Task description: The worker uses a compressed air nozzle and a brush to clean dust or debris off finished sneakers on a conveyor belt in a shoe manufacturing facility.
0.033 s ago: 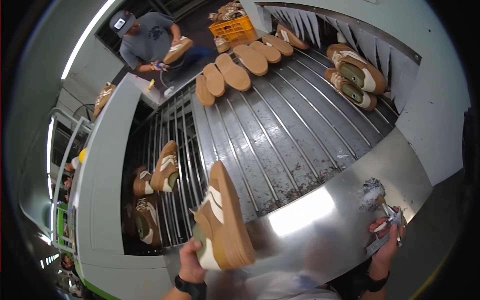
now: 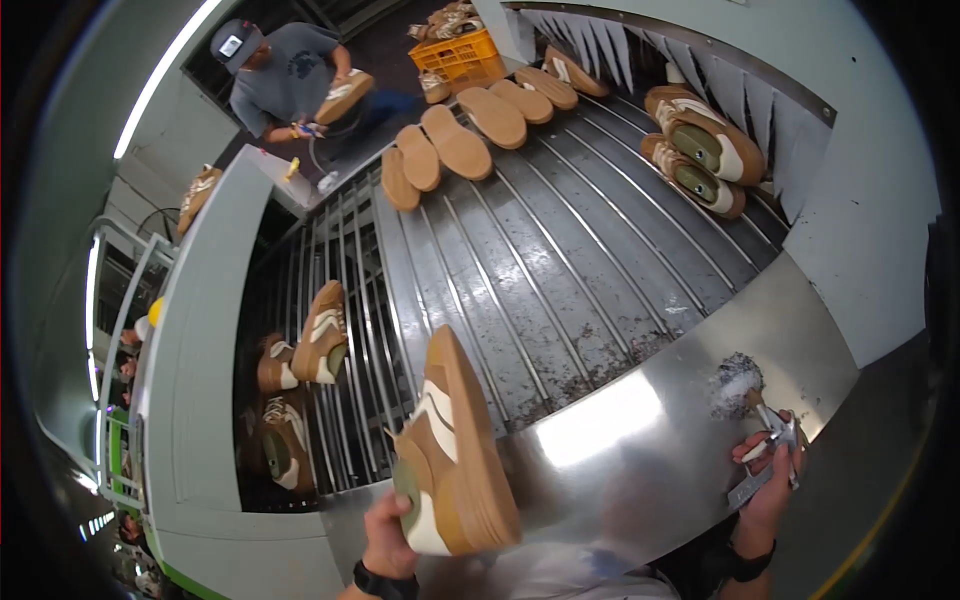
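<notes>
A tan and brown sneaker [image 2: 455,470] with white trim and a green lining stands heel down, toe up, its sole facing right. My left hand [image 2: 388,535] is closed around its heel at the collar. At the right, my right hand [image 2: 765,480] grips a silver trigger gun [image 2: 783,437]. A round, bristly grey-white brush tip [image 2: 740,388] is at the gun's front, over the metal apron [image 2: 600,430]. The gun and the sneaker are well apart.
Several shoes lie sole-up in a row across the roller conveyor [image 2: 560,260]. A pair of sneakers [image 2: 705,150] rests by the strip curtain. More shoes [image 2: 320,335] sit on the left rollers. A co-worker [image 2: 300,80] holds a shoe near an orange crate [image 2: 465,60].
The whole scene has shifted slightly left in the picture. The sneaker has moved a little lower and to the right. Both hands keep their hold.
</notes>
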A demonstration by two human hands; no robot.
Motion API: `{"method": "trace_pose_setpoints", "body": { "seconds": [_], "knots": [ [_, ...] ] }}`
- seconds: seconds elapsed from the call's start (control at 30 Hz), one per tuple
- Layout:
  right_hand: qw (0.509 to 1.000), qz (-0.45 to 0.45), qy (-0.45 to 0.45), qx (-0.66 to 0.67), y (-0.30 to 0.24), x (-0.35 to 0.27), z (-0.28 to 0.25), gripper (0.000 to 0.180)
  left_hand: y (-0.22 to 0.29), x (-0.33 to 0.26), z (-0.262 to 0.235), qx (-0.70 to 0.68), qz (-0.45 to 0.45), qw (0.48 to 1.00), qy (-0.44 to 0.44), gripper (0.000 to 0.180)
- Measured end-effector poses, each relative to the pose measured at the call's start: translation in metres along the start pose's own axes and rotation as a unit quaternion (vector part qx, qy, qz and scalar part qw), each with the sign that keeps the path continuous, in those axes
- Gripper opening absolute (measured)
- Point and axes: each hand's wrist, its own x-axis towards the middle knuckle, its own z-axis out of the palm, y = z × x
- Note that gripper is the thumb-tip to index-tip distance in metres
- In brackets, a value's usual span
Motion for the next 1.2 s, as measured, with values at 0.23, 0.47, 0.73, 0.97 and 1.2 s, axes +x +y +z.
{"method": "trace_pose_setpoints", "body": {
  "seconds": [0.23,0.47,0.73,0.97,1.2],
  "knots": [
    [0.984,0.099,-0.141,-0.055,-0.05,-0.014,0.025,0.053,-0.056,-0.037,0.039,0.074,-0.073,0.988,-0.114,0.069],
    [0.904,0.193,-0.38,0.0,-0.06,-0.002,0.105,0.046,-0.059,-0.012,0.054,0.043,-0.136,0.976,-0.165,0.08],
    [0.872,0.167,-0.451,-0.086,-0.045,0.006,0.153,0.041,-0.065,-0.012,0.037,0.137,-0.088,0.973,-0.166,0.084],
    [0.875,0.123,-0.429,-0.189,-0.052,-0.002,0.172,0.052,-0.057,-0.013,0.053,0.123,-0.073,0.98,-0.139,0.087],
    [0.874,0.066,-0.413,-0.246,-0.057,-0.009,0.181,0.05,-0.062,-0.012,0.042,0.117,-0.063,0.976,-0.175,0.085]
  ]
}}
